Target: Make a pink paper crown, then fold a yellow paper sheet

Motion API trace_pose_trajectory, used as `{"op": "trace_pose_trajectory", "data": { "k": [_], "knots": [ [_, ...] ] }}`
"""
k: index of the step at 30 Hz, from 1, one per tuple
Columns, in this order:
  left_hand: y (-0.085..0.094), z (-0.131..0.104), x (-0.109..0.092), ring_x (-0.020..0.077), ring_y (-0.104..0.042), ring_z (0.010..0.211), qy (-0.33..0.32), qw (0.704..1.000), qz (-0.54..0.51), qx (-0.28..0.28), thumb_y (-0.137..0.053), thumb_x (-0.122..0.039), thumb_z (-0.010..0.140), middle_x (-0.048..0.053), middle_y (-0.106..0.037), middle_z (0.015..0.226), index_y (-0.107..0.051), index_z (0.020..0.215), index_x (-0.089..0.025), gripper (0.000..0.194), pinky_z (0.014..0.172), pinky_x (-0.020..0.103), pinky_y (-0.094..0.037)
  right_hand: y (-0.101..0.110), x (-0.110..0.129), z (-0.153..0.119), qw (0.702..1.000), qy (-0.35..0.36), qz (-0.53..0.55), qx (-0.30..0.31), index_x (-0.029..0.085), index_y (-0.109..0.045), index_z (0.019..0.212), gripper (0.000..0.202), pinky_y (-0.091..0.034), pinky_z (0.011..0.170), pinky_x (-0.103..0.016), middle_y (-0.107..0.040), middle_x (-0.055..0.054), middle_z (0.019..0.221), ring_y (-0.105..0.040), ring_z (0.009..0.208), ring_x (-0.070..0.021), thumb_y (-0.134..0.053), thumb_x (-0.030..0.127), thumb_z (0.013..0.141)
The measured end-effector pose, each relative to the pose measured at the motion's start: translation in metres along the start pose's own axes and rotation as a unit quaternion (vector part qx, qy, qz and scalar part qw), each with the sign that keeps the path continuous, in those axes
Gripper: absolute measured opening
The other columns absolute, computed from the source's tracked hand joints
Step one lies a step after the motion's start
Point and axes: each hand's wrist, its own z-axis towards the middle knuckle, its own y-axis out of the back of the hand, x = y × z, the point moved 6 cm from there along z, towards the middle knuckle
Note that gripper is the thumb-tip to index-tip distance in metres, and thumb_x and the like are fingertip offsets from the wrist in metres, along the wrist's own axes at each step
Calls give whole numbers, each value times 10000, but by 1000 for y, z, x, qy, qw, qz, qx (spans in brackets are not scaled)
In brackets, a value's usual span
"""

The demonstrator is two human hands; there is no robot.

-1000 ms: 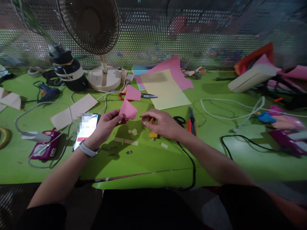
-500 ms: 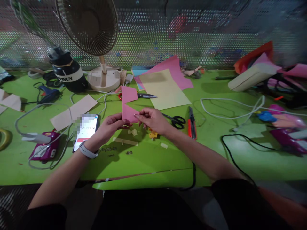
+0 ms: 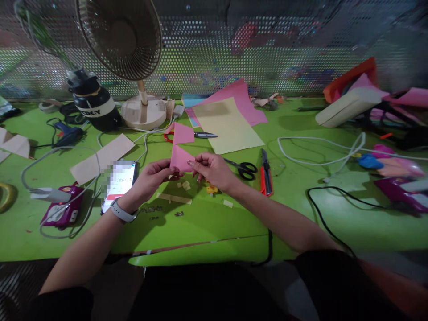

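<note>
A piece of pink paper (image 3: 182, 156) with an angular notch cut into its right side is held up over the table. My left hand (image 3: 157, 174) pinches its lower left corner. At the lower right edge, my right hand (image 3: 211, 168) grips it between thumb and fingers. Behind the paper lie red-handled scissors (image 3: 204, 134), their blades pointing right. Black-handled scissors (image 3: 246, 170) rest just right of my right hand, beside a red utility knife (image 3: 266, 176). Below my hands are small cream paper scraps (image 3: 174, 198) and a yellow object (image 3: 211, 189), partly hidden.
A phone (image 3: 121, 180) lies by my left wrist, near a beige strip (image 3: 102, 158) and a purple box (image 3: 63, 207) with cables. Behind stand a fan (image 3: 143, 111) and a black bottle (image 3: 95, 104). Yellow paper (image 3: 230, 127) covers pink sheets. A white cable (image 3: 301, 161) loops at right.
The upper part of the pink paper has tilted slightly to the right. Both hands keep their hold. The view has shifted a little.
</note>
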Motion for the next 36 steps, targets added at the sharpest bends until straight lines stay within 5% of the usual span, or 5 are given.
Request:
{"op": "trace_pose_trajectory", "data": {
  "k": [15, 22, 27, 32, 36],
  "knots": [
    [9, 4, 3, 188, -717, 798, 10, 995, -90, -38, -722, -357, 822, 78, -753, 893, -718, 863, -128, 233, 836, 329, -541, 2, -3, -2, 997, -16, 71, -13, 147, -681, 801, 387, -463, 412, -176, -726, -29, 699, -585, 451, -70, -786, 510, 718],
    [12, 7, 6, 184, -723, 826, 31, 991, -108, -67, -629, -349, 905, 80, -750, 883, -696, 882, -121, 239, 888, 335, -536, 14, 7, -5, 992, 77, -90, -41, 170, -692, 907, 200, -475, 454, -226, -680, -17, 695, -573, 519, -103, -640, 362, 890],
    [9, 5, 9, 154, -696, 823, 49, 989, -121, -68, -603, -357, 929, 82, -748, 932, -702, 929, -127, 251, 847, 295, -544, -25, 26, -22, 903, 265, -333, 60, 163, -706, 1074, 224, -539, 643, -312, -735, -87, 951, -651, 746, -169, -574, 304, 959],
    [3, 0, 9, 162, -683, 809, 63, 991, -105, -60, -623, -410, 912, 82, -745, 937, -717, 922, -134, 292, 706, 258, -540, -57, 21, -22, 794, 289, -523, 115, 128, -679, 1187, 284, -515, 681, -309, -710, -141, 1093, -658, 958, -230, -563, 276, 974],
    [-2, -1, 7, 184, -691, 830, 54, 993, -93, -47, -650, -433, 887, 84, -749, 916, -728, 904, -133, 311, 731, 281, -545, -62, 18, -18, 773, 298, -552, 93, 139, -702, 1118, 302, -485, 661, -288, -717, -119, 1056, -658, 909, -195, -426, 218, 1025]
  ]
}}
